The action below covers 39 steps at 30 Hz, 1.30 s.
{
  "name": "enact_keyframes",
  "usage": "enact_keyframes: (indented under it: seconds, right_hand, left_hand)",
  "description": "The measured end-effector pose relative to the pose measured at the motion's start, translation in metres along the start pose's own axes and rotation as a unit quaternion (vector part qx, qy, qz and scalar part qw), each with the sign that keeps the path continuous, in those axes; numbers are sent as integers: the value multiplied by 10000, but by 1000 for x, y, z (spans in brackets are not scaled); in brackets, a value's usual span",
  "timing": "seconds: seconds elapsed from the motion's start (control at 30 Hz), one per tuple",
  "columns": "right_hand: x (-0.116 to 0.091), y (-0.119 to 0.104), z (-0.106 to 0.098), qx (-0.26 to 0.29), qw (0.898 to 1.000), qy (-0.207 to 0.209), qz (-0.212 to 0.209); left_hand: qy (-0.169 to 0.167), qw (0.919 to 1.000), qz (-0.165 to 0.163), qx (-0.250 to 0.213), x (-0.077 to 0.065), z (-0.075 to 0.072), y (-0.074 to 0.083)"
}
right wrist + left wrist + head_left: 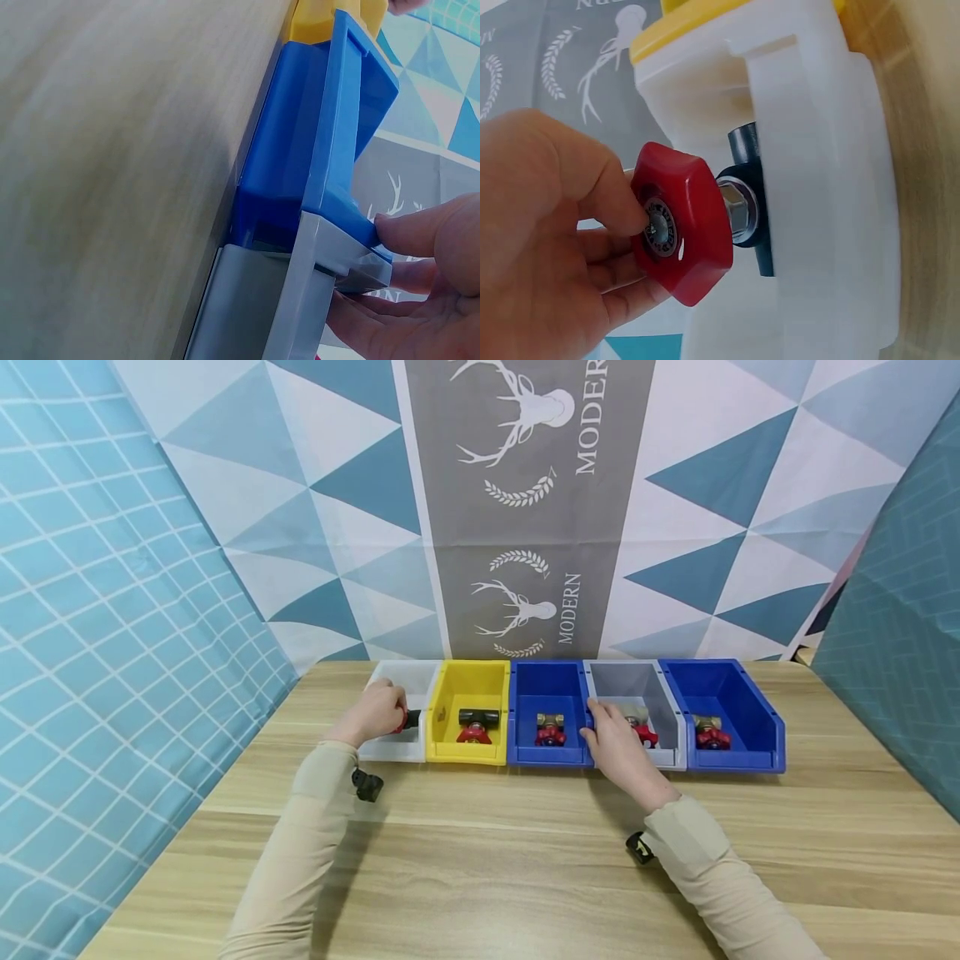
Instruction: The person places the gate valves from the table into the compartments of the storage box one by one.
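Note:
At the white bin, my left hand pinches the red handwheel of a black valve between thumb and fingers. The valve's black body is partly hidden behind the bin's front wall. My right hand pinches the adjoining side walls of the middle blue bin and the grey bin, thumb on the blue side and fingers on the grey. Inside that blue bin lies a brass valve with a red handle. A valve with a red handle sits in the grey bin, partly covered by my right hand.
Between the white and middle blue bins stands a yellow bin holding a black valve with a red handle. At the row's right end, another blue bin contains a brass valve. A patterned cloth hangs behind the wooden table.

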State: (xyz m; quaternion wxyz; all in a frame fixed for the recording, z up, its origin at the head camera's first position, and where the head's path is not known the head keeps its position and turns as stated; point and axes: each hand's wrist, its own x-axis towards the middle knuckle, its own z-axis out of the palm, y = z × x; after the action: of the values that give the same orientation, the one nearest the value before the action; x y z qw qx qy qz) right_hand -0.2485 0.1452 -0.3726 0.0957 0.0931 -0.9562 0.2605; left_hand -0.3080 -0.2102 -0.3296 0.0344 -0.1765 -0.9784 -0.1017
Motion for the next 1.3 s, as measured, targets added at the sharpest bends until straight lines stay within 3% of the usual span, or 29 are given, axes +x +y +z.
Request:
enact_keyframes:
  seconds: [0.3, 0.83, 1.1, 1.3]
  right_hand:
    - [-2, 0, -1, -47, 10000, -33, -43]
    - [-2, 0, -1, -51, 10000, 30, -66]
    - [-2, 0, -1, -69, 10000, 14, -27]
    - [-2, 2, -3, 11, 10000, 6, -76]
  left_hand:
    - [23, 10000, -33, 29, -1, 10, -3]
    - [124, 9996, 222, -77, -10, 25, -11]
    - [40, 9999, -20, -110, -14, 27, -6]
    - [-53, 9999, 0, -122, -14, 30, -5]
